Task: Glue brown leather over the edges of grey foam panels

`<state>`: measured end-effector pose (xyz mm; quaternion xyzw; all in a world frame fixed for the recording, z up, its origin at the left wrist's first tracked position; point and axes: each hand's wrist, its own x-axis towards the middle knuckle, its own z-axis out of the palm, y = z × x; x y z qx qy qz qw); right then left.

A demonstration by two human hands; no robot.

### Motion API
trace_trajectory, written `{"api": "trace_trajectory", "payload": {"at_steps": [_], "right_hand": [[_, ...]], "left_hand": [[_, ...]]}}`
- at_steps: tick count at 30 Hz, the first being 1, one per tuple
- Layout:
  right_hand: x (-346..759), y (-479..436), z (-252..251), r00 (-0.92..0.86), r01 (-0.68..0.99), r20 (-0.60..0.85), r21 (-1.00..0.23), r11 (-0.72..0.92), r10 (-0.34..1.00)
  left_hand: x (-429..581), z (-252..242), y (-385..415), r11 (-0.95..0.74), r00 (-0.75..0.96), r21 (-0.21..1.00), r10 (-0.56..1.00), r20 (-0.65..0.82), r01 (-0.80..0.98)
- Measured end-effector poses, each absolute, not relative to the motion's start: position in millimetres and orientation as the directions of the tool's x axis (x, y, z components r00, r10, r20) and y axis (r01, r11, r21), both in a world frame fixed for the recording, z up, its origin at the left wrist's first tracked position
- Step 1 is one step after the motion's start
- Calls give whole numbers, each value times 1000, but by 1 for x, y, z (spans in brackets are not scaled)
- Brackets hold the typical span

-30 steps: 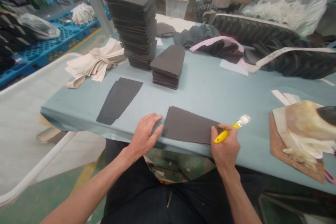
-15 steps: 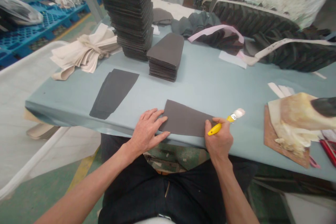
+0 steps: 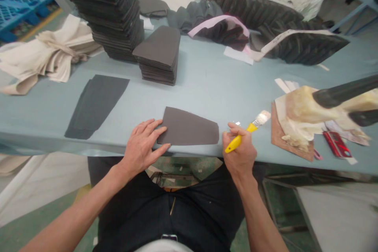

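Lying along the near edge of the table (image 3: pixel 203 86) is a dark grey panel (image 3: pixel 189 126), its broad end at the left and its narrower end at the right; whether it is one sheet or a thin pile is hard to tell. No writing shows on it. Marks on the pale band (image 3: pixel 283 39), well beyond the panel to the right, are too blurred to read, and any print on the red packet (image 3: pixel 338 144), far to the panel's right, is too small to make out.

The left hand (image 3: pixel 144 141) is palm down at the panel's broad end, wrist over the table edge, fingers spread and touching the panel without gripping it; the thumb reaches to the near corner. The right hand (image 3: pixel 240 152) is just beside the panel's narrow end, apart from it, fingers curled tightly around a yellow-handled brush (image 3: pixel 250 128). The brush slants, handle end toward the panel, whitish bristles up and away to the right. Both forearms come in from the near side, angled inward.

Beyond the panel, slightly left, stands a short stack (image 3: pixel 159 55) of similar pieces. Left of the panel lie overlapping dark pieces (image 3: pixel 97 104).
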<state>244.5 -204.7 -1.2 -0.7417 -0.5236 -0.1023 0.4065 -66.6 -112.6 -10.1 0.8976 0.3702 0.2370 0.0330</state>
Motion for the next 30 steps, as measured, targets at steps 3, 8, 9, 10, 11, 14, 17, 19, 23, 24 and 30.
{"api": "trace_trajectory", "payload": {"at_steps": [3,8,9,10,11,14,17,19,23,24,30], "right_hand": [[243,-194,-7,428,839,533,-535,-100,730],[241,-176,-17,397,801,451,-596,-62,799],[240,-173,-18,388,801,434,-596,-64,813],[239,-171,-19,381,802,421,-593,-68,823],[238,-170,-19,378,805,415,-589,-73,827],[237,-169,-21,388,800,432,-596,-65,814],[239,-171,-21,399,781,475,-625,-19,784],[241,-175,-17,397,772,506,-635,19,766],[239,-183,5,391,708,569,-688,158,724],[237,-184,13,404,658,568,-725,204,717],[213,-176,45,484,272,336,-935,226,808]], "left_hand": [[-67,-11,-113,-717,611,249,690,389,651],[-69,-12,-114,-697,596,292,714,368,655],[-69,-12,-115,-694,594,297,717,365,655],[-69,-11,-115,-692,595,302,720,358,655],[-69,-11,-115,-690,597,308,722,349,655],[-70,-9,-115,-685,602,321,728,327,654],[-70,-8,-115,-684,601,324,730,326,654],[-70,-7,-114,-681,602,331,732,319,653],[-69,-6,-114,-698,620,317,716,321,642],[-69,-6,-114,-703,620,307,711,332,642],[-64,-6,-118,-685,593,282,725,350,671]]}}
